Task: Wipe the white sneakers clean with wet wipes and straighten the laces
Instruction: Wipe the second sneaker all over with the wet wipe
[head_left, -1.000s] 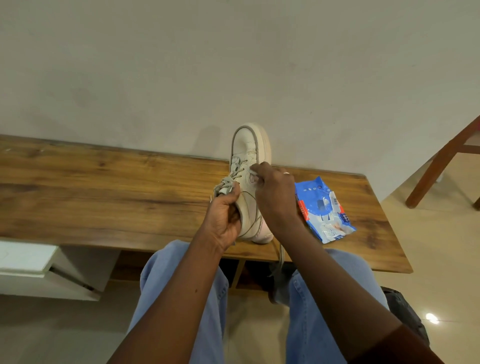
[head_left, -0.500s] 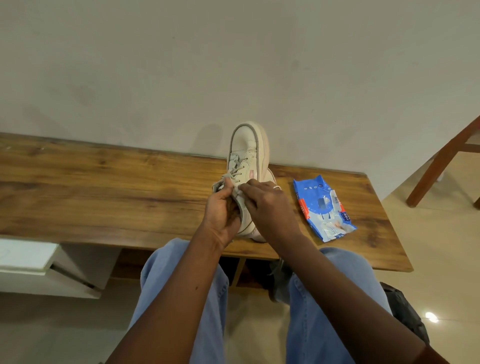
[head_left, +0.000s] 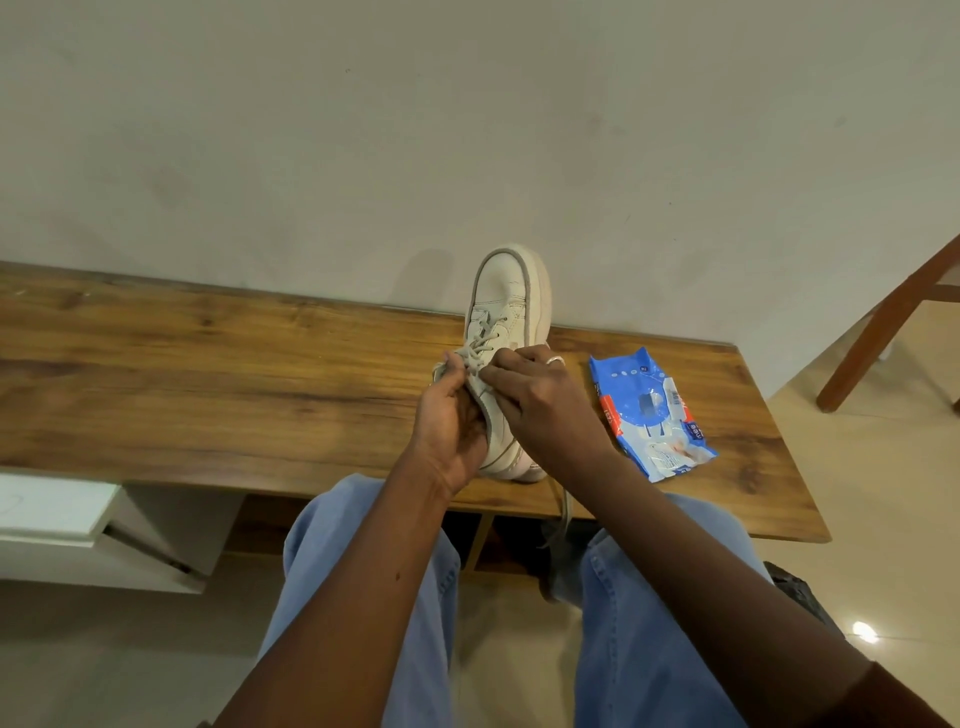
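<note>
One white sneaker (head_left: 511, 296) stands on the wooden table (head_left: 208, 374), toe pointing at the wall and tilted onto its side. My left hand (head_left: 449, 426) clasps the shoe's collar and tongue from the left. My right hand (head_left: 540, 410), with a ring on one finger, pinches the grey laces (head_left: 480, 343) near the top eyelets. One loose lace end (head_left: 563, 512) hangs over the table's front edge. A blue pack of wet wipes (head_left: 652, 410) lies flat to the right of the shoe. No second sneaker is in view.
The table stands against a pale wall. My knees in blue jeans (head_left: 644, 623) are under its front edge. A white open drawer (head_left: 57, 512) juts out at the lower left. A wooden chair leg (head_left: 883, 327) stands at the right; a dark object (head_left: 800, 592) lies on the floor.
My right hand has come down from higher on the laces to the top eyelets, close against my left hand. The sneaker and wipes pack have stayed in place.
</note>
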